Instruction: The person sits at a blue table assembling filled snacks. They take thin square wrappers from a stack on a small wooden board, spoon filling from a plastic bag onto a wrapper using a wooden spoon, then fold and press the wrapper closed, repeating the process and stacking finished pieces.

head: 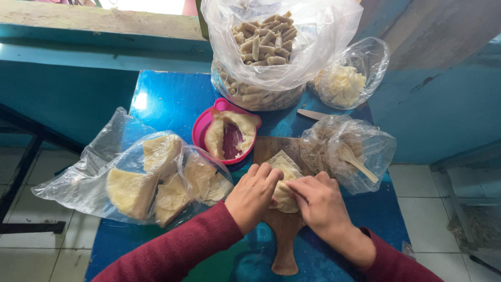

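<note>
Blue-painted and glossy, the desk [167, 99] carries everything in view. At its left edge lies a crumpled clear plastic bag of pale yellow dough chunks [151, 180], the wedges pressed against the film. Just right of it, further back, sits a round pink plastic bowl [201, 128] holding a torn, hollowed lump of the same pale dough. Behind the bowl stands a tall clear bag packed with short tan rolled sticks [263, 49]. In front, on a brown wooden paddle-shaped board [284, 235], the left hand [253, 196] — in a dark red sleeve — curls its fingers down onto a thin pale dough wrapper [284, 180], fingertips bent and pressing its left edge. The right hand [321, 203] meets it from the other side, fingers drawn together and pinching the wrapper's lower fold; the two hands nearly touch over the sheet. Right of the board rests a wrinkled clear bag with a pale wooden spoon [357, 162] inside, and behind that a smaller clear bag of whitish shredded filling [344, 83].
</note>
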The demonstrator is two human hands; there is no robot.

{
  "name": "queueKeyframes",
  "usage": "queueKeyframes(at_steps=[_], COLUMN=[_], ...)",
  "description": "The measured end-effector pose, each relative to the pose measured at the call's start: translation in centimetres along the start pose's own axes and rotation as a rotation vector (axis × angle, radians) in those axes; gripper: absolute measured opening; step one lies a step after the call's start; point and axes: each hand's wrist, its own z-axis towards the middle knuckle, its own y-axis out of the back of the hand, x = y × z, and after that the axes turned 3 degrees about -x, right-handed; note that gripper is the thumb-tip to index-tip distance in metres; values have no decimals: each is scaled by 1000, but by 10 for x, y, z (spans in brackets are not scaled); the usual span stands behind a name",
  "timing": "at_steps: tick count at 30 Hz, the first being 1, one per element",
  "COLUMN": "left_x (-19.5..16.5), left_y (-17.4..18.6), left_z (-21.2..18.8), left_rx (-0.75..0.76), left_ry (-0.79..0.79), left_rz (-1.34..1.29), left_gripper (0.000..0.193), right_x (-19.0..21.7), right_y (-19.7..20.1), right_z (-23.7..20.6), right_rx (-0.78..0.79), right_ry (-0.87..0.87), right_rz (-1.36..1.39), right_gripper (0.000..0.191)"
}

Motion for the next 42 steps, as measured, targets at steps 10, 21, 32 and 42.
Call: queueKeyframes(at_steps=[10,21,32,42], left_x=[-1,5,-35,-5], left_y=[-6,-17,0,70], left_z=[1,-5,18,101], left_rx=[-60,14,-336,-713], left_ry=[-35,2,-334,-551], left_rz=[40,80,-1,405], left_gripper=[54,36,24,18], right_x=[-44,-60,-43,-60], right_y=[5,-3,42,88], right_z=[18,21,-2,-30], right_rx=[42,175,287,-290], right_ry=[-606,-450,-480,-275], right_rz=[732,453,753,-275], right_gripper=[23,27,33,41])
